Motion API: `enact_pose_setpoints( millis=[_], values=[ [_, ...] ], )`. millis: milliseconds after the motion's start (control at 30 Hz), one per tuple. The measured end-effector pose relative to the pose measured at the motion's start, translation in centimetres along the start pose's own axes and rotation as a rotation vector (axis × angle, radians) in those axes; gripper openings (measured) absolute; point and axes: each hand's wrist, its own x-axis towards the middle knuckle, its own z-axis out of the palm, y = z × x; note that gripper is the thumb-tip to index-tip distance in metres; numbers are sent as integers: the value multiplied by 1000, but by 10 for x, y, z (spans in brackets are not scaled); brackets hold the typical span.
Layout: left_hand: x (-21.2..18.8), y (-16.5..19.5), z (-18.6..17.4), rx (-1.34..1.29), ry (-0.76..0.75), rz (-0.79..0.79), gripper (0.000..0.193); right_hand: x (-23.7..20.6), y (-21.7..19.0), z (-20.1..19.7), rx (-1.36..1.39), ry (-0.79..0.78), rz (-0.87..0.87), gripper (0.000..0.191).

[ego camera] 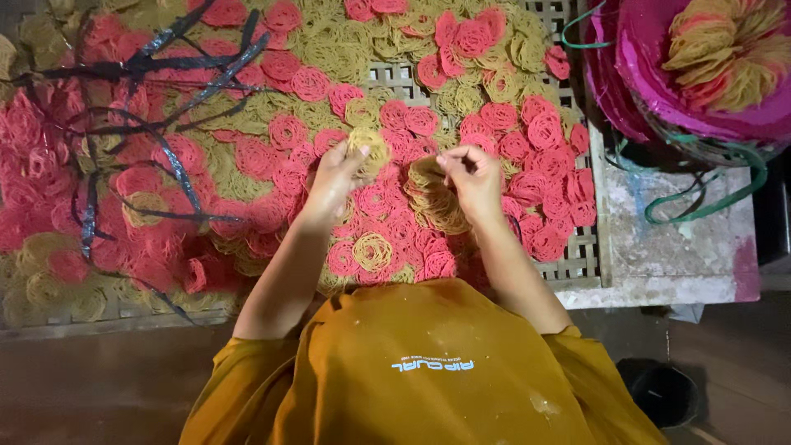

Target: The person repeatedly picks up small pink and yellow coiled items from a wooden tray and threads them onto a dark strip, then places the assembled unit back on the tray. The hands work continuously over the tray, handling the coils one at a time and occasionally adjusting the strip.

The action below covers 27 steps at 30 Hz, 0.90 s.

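At the far left, thin black plastic strips [156, 140] lie tangled across a spread of round, lacy noodle-like crackers in pink [272, 156] and pale yellow, all resting on a woven bamboo tray [577, 259] that covers the surface. Just right of the strips, the left hand [334, 177] is raised over the spread, its grip pinched closed on a single pale yellow coiled cracker [368, 150] held at the fingertips. Beside it, near but apart, the right hand [471, 177] has its grip closed around the top of a curved stack of yellow crackers [434, 198] that hangs down towards the tray. A loose yellow cracker [372, 250] lies between the forearms. Further right, past the tray's edge, stands a stained grey concrete ledge [676, 247], and at the top right a magenta round basket [700, 91] holds folded yellow and pink crackers, with green plastic straps [709, 202] trailing below it.
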Motion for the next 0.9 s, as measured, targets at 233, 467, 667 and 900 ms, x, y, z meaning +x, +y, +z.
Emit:
enact_pose_setpoints(
  millis=[233,467,667,900],
  values=[
    [6,1,8,-193,-101,15,55,25,-41,23,253,-46,60,4],
    [6,-6,15,-188,-30,54,55,92,-63,58,146,-189,93,9],
    [4,-15,8,-160,-75,52,53,104,-64,64,-179,-177,77,12],
    [0,-11,8,-248,55,32,40,42,-51,50,-372,-231,-89,10]
  ],
)
